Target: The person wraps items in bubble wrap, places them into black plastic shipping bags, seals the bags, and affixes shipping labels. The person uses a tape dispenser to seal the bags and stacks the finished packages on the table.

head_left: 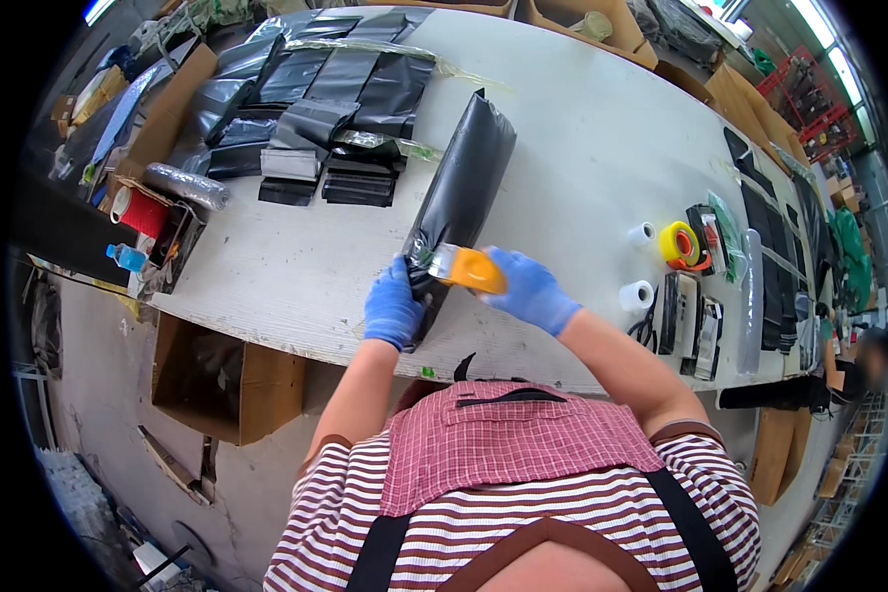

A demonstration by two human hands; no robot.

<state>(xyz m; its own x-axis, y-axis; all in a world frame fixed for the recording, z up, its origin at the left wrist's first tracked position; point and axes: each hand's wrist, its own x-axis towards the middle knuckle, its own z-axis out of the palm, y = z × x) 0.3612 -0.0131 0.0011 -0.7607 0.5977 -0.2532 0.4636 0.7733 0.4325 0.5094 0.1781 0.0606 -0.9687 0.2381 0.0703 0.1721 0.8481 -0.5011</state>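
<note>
We handle a black package (467,173).
Our left hand (394,304) holds its near end; our right hand (531,293) has fingers closed around an orange tool (477,272).

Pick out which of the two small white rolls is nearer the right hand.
The lower white roll; the upper white roll, close beside the yellow roll, sits farther from the right hand.

White worktable (562,109), grey floor (104,365), bright strip lights (843,74), red rack (801,91) far right.
</note>
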